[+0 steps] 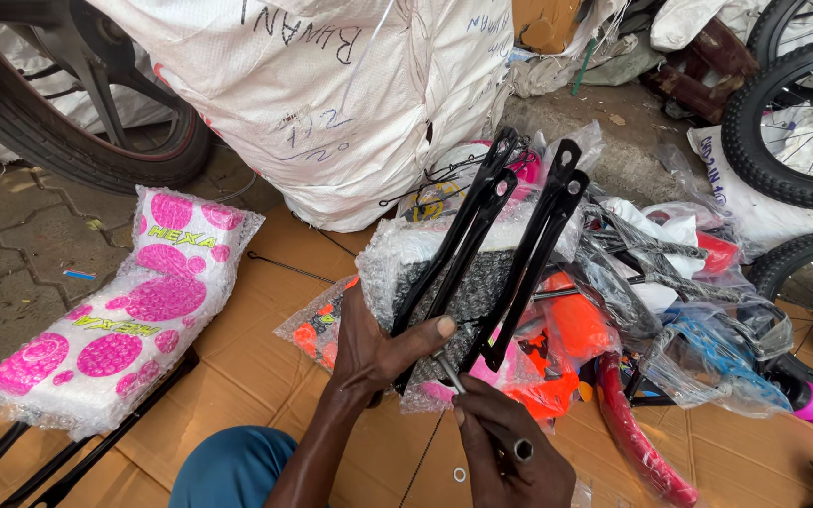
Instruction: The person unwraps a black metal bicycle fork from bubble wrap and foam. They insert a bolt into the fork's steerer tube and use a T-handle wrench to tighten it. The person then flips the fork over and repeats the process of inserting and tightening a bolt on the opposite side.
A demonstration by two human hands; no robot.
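The left hand [374, 353] clamps black metal brackets [510, 235] above the cardboard [256, 376]; the right hand [505, 452], just below, pinches a bolt [451, 374].

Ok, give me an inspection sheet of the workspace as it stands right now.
Surface: flattened cardboard over paving.
Job's things: black metal stays fanned out; a slim metal tool at their lower ends.
Clutter: pink-dotted part in bubble wrap; plastic-bagged orange and blue parts; small washer.
Hands: left hand grips the stays; right hand holds the tool.
Cables: thin black wire on the cardboard.
Surroundings: large white sack; small spoked wheels.
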